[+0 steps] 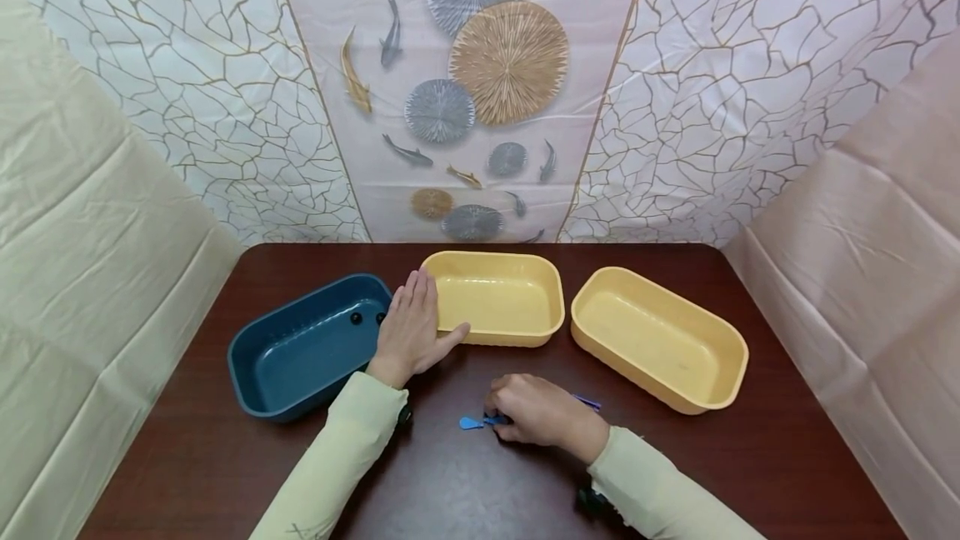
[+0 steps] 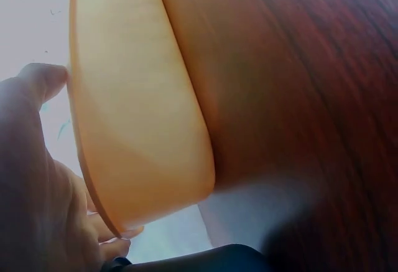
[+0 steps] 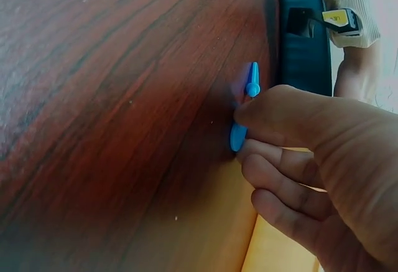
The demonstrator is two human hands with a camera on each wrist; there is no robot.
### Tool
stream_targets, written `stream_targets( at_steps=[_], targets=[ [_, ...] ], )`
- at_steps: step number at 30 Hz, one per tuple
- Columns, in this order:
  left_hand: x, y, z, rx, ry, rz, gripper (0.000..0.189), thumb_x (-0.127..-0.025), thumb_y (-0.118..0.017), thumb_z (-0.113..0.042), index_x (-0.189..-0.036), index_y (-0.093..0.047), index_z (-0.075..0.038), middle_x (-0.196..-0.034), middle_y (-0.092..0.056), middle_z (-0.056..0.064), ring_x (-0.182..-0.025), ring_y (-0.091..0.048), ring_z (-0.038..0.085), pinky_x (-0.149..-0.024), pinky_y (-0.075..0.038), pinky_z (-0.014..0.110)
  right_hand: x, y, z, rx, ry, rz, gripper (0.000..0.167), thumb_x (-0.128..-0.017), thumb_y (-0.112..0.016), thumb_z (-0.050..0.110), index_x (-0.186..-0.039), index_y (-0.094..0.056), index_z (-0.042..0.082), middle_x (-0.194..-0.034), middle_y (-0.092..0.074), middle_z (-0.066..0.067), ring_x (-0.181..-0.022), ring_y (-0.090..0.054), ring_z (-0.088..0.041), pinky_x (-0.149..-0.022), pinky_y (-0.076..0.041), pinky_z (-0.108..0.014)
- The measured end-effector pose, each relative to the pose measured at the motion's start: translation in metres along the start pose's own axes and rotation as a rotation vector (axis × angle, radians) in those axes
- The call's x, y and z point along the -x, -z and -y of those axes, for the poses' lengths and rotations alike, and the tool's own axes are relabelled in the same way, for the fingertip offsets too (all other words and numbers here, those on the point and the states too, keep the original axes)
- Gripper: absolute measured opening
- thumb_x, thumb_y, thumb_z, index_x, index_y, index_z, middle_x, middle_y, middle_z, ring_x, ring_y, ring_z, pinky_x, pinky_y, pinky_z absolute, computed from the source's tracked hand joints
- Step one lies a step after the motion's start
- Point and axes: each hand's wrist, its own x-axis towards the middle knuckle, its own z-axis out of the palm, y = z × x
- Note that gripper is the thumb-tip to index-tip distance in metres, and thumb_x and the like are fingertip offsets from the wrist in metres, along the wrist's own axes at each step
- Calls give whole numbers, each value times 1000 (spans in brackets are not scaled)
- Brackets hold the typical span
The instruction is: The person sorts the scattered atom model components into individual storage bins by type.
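My left hand (image 1: 411,327) lies with extended fingers along the left end of the middle yellow basin (image 1: 495,340). Its thumb touches the rim of that basin (image 2: 137,116) in the left wrist view. Low over the dark table, my right hand (image 1: 536,411) pinches a small, slim blue plastic piece (image 1: 471,422) between thumb and fingers. In the right wrist view this blue piece (image 3: 237,137) shows a round knob near one end; the fingers hide its middle, and its exact kind is unclear. A thin purple-blue thing (image 1: 587,402) shows just beyond the right wrist, mostly hidden.
A dark blue basin (image 1: 300,407) stands at the left, with two small round black things (image 1: 356,318) inside. Another yellow basin (image 1: 660,386) sits angled at the right. Patterned cloth (image 1: 480,223) hangs behind the brown table (image 1: 450,490).
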Motion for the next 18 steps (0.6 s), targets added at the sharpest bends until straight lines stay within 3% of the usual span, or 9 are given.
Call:
stream_targets(
  at_steps=[5,13,18],
  targets=[
    [1,-1,1,11,13,11,109,-99,-45,-75,-167,-13,4,-178,-12,20,-167,-10,36,-136,-14,50,-3,-1,-1,-31,-31,10,10,-85,-84,14,-83,-75,15,-80,-62,8,-69,-48,2,-63,-45,-14],
    [2,-5,3,22,4,5,109,-100,-44,-75,-167,-14,5,-177,-12,22,-167,-10,36,-135,-14,51,-9,-1,-9,-202,-68,61,15,-81,-85,9,-82,-71,14,-79,-62,5,-66,-49,2,-59,-45,-14],
    [1,-6,4,27,0,0,108,-100,-43,-74,-167,-13,5,-177,-12,21,-167,-10,36,-136,-14,51,-9,-1,-12,-246,-91,78,20,-81,-84,8,-78,-66,17,-75,-61,8,-65,-50,5,-59,-45,-14]
  ],
)
